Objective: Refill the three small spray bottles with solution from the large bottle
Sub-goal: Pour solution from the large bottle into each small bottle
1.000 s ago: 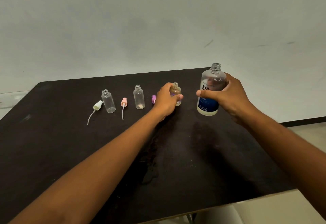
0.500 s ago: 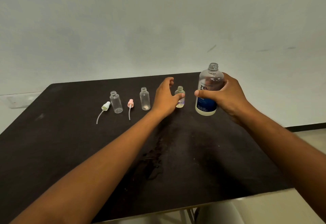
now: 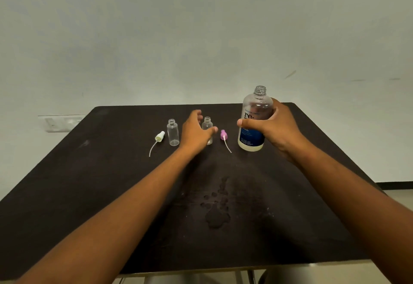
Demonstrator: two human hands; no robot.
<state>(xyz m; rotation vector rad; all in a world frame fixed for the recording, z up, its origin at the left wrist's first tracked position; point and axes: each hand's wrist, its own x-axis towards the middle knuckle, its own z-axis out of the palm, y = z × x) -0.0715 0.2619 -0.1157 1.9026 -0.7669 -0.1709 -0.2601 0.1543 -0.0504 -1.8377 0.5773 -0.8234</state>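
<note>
My right hand grips the large uncapped bottle, which has a blue label and stands upright at the far right of the black table. My left hand is spread open at a small clear bottle, the thumb crossing in front of it. Another small open bottle stands to the left. A white sprayer head and a purple sprayer head lie loose on the table. I cannot see a third small bottle.
Spilled droplets and a wet patch sit mid-table between my forearms. A pale wall rises behind the table, with a socket plate at the left. The table's front edge is close to me.
My left hand let go of the rightmost small bottle and moved left to the middle one. The large bottle shifted left with my right hand. The view moved.
</note>
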